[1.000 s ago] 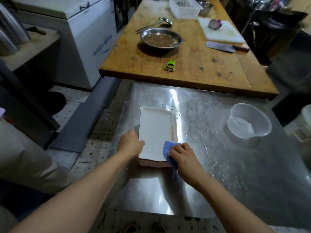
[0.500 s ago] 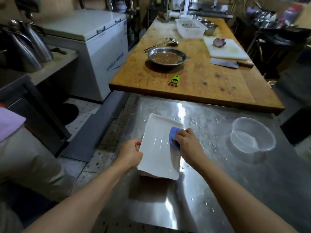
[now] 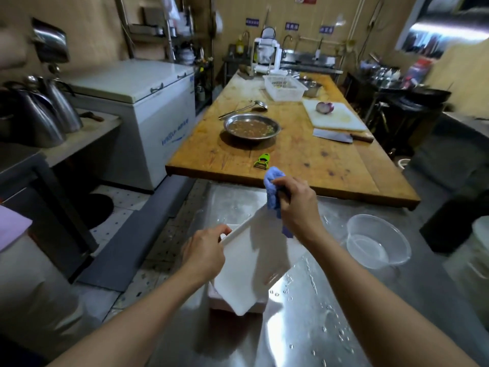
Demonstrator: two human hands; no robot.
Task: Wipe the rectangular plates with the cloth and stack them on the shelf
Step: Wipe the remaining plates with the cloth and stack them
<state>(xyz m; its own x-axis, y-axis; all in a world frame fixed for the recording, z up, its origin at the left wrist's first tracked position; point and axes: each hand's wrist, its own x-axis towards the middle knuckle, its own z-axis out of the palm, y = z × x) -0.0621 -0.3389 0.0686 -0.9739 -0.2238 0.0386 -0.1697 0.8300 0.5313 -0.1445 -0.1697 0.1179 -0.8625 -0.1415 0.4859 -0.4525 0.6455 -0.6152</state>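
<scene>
Head view: your left hand (image 3: 205,254) grips a tilted plate (image 3: 254,263); your right hand (image 3: 296,205) pinches the cloth (image 3: 274,192) at its far edge. More plates (image 3: 260,307) wait beneath; nothing looks shelved.

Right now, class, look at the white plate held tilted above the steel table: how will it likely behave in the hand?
The plate looks stiff, since it keeps its flat shape though the left hand grips only one edge. It is probably slippery: water drops lie on the table. It is likely breakable if dropped.

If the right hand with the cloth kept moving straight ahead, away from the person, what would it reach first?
Probably the near edge of the wooden table, with the green peeler just beyond; the right hand grips the blue cloth, though depth is unclear.
</scene>
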